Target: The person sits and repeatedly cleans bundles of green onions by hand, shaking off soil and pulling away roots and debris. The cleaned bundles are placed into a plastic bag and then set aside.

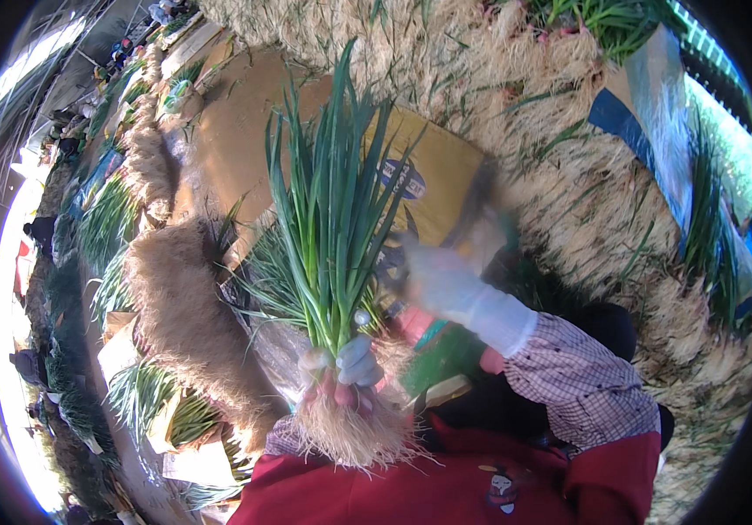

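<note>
A bunch of green onions (323, 216) with reddish bulbs and long pale roots stands upright before my chest, leaves towards the top of the view. My left hand (343, 364), in a pale glove, is closed around the stems just above the bulbs. To the right of the bunch, my right hand (431, 269) is blurred by motion, in a whitish glove with a checked sleeve; whether its fingers hold anything cannot be told. Beneath it lies a yellow printed sack (441, 174). More green onions (277, 269) lie behind the held bunch.
Piled onion roots (546, 131) spread across the top and right. A stacked row of rooty bunches (185, 315) runs at the left, beside a brown sheet (238, 138). Further bunches (113, 216) lie beyond. A green object (441, 361) and a pink one are near my lap.
</note>
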Available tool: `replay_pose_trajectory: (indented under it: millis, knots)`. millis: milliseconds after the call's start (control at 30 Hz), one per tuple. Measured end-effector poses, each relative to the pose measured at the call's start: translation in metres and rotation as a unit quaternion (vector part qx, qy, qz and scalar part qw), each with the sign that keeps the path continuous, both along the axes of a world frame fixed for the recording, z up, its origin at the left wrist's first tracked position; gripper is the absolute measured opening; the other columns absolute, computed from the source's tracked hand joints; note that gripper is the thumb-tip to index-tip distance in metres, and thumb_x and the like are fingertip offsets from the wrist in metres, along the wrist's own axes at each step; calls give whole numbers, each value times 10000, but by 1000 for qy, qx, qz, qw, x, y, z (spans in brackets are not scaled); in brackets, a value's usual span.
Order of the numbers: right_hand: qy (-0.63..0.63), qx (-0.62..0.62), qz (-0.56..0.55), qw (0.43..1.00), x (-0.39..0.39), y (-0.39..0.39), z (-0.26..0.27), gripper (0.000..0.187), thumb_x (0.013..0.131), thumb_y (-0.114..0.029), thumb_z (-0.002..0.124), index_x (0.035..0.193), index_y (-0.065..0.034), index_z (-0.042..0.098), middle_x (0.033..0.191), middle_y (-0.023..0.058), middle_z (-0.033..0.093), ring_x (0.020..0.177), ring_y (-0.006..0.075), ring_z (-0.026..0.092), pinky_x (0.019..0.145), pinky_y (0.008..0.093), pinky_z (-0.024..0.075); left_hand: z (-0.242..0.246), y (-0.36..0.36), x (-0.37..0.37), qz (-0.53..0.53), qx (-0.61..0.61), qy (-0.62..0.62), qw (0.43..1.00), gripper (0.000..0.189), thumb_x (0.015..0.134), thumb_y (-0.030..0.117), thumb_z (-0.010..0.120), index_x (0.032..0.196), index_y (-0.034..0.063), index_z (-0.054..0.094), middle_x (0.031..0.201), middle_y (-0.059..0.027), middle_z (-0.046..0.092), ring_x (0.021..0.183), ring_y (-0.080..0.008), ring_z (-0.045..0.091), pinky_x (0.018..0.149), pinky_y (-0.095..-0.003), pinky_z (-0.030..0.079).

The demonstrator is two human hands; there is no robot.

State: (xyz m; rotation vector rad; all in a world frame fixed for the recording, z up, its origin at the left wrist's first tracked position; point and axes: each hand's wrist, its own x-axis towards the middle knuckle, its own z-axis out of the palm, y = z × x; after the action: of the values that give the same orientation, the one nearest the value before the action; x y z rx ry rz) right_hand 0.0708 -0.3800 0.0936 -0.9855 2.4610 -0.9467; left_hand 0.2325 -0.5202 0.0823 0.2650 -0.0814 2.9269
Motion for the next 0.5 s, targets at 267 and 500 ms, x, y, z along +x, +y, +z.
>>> replay_pose_trajectory:
  millis: [267,500]
  knots:
    - [-559,-153,213,786,2,-12,2,288,970,-264,511,1079,-24,628,865,94,682,723,174,661,635,280,530,13,-22,3,1,-61,-7,998,673,831,123,615,1415,9,300,841,-37,528,646,-122,520,656,-309,424]
    - [-366,-147,26,918,-18,-13,7,234,864,-137,603,1067,-25,637,1204,207,603,1146,291,568,1009,372,428,15,-37,0,0,-103,-16,995,708,842,123,614,1451,32,264,802,0,503,653,-99,521,687,-298,412]
